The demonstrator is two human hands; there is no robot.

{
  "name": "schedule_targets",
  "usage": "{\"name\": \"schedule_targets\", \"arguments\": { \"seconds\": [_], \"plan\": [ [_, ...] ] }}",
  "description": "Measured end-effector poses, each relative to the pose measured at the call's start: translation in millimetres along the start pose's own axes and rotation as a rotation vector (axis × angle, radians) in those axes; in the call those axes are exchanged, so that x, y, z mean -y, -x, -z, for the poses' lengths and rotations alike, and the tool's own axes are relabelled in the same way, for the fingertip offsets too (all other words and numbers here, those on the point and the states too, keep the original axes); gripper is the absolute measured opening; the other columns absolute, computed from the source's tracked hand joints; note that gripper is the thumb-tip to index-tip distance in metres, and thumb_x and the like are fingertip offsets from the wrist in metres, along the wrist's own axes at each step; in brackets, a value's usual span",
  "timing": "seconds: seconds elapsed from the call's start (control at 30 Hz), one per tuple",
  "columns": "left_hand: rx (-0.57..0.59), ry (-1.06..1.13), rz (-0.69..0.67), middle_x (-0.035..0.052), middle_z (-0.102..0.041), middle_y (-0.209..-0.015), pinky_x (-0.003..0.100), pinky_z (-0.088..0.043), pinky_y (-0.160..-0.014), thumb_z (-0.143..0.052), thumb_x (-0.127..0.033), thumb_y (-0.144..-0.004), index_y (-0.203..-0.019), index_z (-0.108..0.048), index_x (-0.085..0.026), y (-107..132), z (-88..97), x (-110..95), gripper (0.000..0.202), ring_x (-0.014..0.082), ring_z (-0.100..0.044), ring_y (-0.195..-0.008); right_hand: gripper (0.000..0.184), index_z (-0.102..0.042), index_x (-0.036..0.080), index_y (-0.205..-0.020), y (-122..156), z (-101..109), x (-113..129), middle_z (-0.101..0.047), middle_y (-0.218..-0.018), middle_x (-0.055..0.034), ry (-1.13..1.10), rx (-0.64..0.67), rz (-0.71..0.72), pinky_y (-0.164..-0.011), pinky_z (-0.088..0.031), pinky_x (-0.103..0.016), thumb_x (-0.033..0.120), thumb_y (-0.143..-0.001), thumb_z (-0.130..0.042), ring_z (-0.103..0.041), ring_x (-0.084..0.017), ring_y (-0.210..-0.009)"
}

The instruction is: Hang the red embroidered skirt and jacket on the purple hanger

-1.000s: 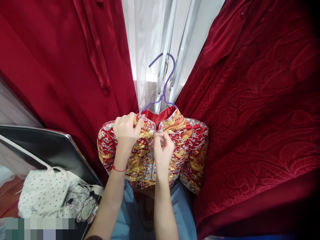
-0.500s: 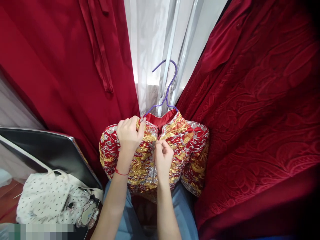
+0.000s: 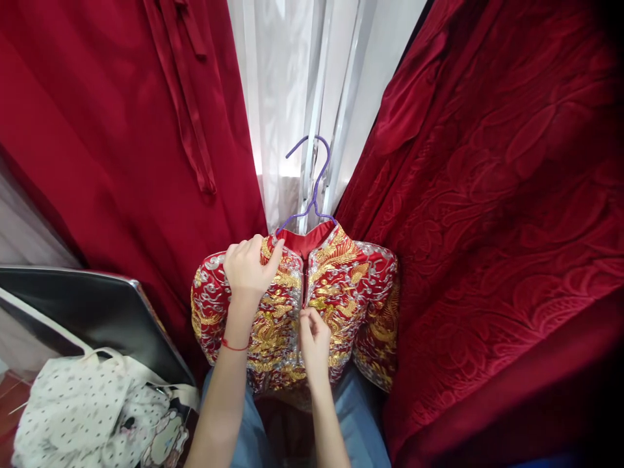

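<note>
A red jacket with gold and silver embroidery hangs on a purple hanger in front of my knees. My left hand is closed over the shoulder beside the collar, thumb on the front and fingers over the top. Lower down, at the centre front, my right hand pinches the zipper pull, which the fingertips hide. Above that pinch the front is parted in a narrow slit up to the stand collar. Red lining shows inside the neck.
Red garments hang on the left, and a patterned dark red one on the right. White metal rails stand behind the hanger. At lower left are a black panel-like object and a dotted cream bag.
My right hand has slid down the jacket's front, and the slit below the collar has become longer. My left hand keeps its hold on the shoulder.
</note>
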State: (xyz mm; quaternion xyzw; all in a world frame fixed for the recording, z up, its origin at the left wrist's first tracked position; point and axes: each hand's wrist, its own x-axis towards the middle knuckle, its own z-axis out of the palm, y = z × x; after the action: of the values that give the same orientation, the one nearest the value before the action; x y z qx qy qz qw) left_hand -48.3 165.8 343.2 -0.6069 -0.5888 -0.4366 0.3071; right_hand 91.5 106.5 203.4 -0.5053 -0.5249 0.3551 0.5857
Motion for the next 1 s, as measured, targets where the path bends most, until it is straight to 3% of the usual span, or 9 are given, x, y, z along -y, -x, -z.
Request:
{"name": "schedule_targets", "arguments": {
  "seconds": [0.33,0.47,0.57,0.63,0.67,0.73,0.83,0.9,1.0],
  "plan": [
    [-0.024,-0.005,-0.012,0.0033,-0.056,-0.059,0.033,-0.034,-0.068,-0.05,-0.053,-0.095,-0.067,-0.054,-0.02,5,5.0,0,0.043,0.0205,-0.053,-0.062,0.035,-0.053,0.019,-0.074,27,-11,-34,-0.029,-0.054,0.0084,0.164,-0.093,0.05,-0.052,-0.021,-0.025,0.044,-0.096,-0.043,-0.028,-0.01,-0.05],
    [-0.014,0.031,0.0,0.004,-0.058,-0.061,0.035,-0.037,-0.069,-0.051,-0.051,-0.095,-0.07,-0.058,-0.019,5,1.3,-1,0.041,0.021,-0.054,-0.063,0.036,-0.053,0.02,-0.074,22,-4,-42,-0.027,-0.055,0.0082,0.078,-0.017,0.053,-0.051,-0.021,-0.024,0.047,-0.096,-0.045,-0.028,-0.009,-0.05],
    [-0.008,0.125,-0.026,0.009,-0.067,-0.08,0.039,-0.044,-0.083,-0.051,-0.046,-0.096,-0.093,-0.066,-0.013,7,-0.8,4,0.036,0.0239,-0.062,-0.079,0.038,-0.049,0.022,-0.072,15,9,-52,-0.027,-0.052,0.0093,-0.113,0.127,-0.02,-0.046,-0.021,-0.022,0.052,-0.094,-0.048,-0.027,-0.009,-0.045],
    [0.017,0.216,-0.07,0.0156,-0.069,-0.111,0.045,-0.04,-0.104,-0.053,-0.042,-0.096,-0.125,-0.059,-0.009,14,-0.6,7,0.044,0.0276,-0.062,-0.108,0.039,-0.047,0.023,-0.072,11,16,-58,-0.028,-0.048,0.0102,-0.239,0.239,-0.074,-0.042,-0.022,-0.022,0.055,-0.093,-0.05,-0.026,-0.008,-0.041],
    [0.038,0.261,-0.084,0.0189,-0.063,-0.129,0.049,-0.034,-0.113,-0.055,-0.042,-0.095,-0.139,-0.049,-0.008,21,-0.5,7,0.055,0.03,-0.056,-0.124,0.039,-0.047,0.023,-0.071,10,19,-60,-0.029,-0.047,0.0104,-0.276,0.286,-0.095,-0.041,-0.023,-0.021,0.056,-0.093,-0.051,-0.027,-0.008,-0.039],
    [0.079,0.337,-0.042,0.0235,-0.034,-0.157,0.056,-0.022,-0.121,-0.063,-0.045,-0.089,-0.155,-0.027,-0.01,44,-1.6,2,0.083,0.0364,-0.03,-0.148,0.039,-0.049,0.022,-0.072,9,20,-60,-0.032,-0.045,0.0103,-0.297,0.335,-0.117,-0.04,-0.026,-0.021,0.056,-0.092,-0.053,-0.029,-0.008,-0.037],
    [0.079,0.411,0.194,0.0239,0.01,-0.166,0.065,-0.019,-0.12,-0.078,-0.051,-0.075,-0.161,-0.005,-0.015,96,-9.4,-20,0.119,0.0455,0.005,-0.153,0.04,-0.052,0.022,-0.072,9,16,-57,-0.036,-0.044,0.0099,-0.279,0.333,-0.114,-0.04,-0.028,-0.021,0.057,-0.091,-0.053,-0.03,-0.008,-0.036],
    [0.102,0.414,0.281,0.0222,0.02,-0.164,0.069,-0.019,-0.119,-0.078,-0.046,-0.077,-0.162,-0.001,-0.02,132,-18.4,-37,0.117,0.0468,0.009,-0.152,0.04,-0.053,0.021,-0.072,10,14,-55,-0.038,-0.042,0.0095,-0.26,0.347,-0.122,-0.04,-0.029,-0.021,0.058,-0.09,-0.053,-0.032,-0.008,-0.035],
    [0.11,0.447,0.345,0.0233,0.011,-0.165,0.067,-0.021,-0.119,-0.067,-0.031,-0.089,-0.161,0.0,-0.022,168,-32.5,-50,0.099,0.0421,0.003,-0.154,0.038,-0.055,0.021,-0.074,10,18,-58,-0.044,-0.042,0.0081,-0.211,0.422,-0.162,-0.043,-0.034,-0.022,0.055,-0.089,-0.053,-0.039,-0.01,-0.035]
  ]
}}
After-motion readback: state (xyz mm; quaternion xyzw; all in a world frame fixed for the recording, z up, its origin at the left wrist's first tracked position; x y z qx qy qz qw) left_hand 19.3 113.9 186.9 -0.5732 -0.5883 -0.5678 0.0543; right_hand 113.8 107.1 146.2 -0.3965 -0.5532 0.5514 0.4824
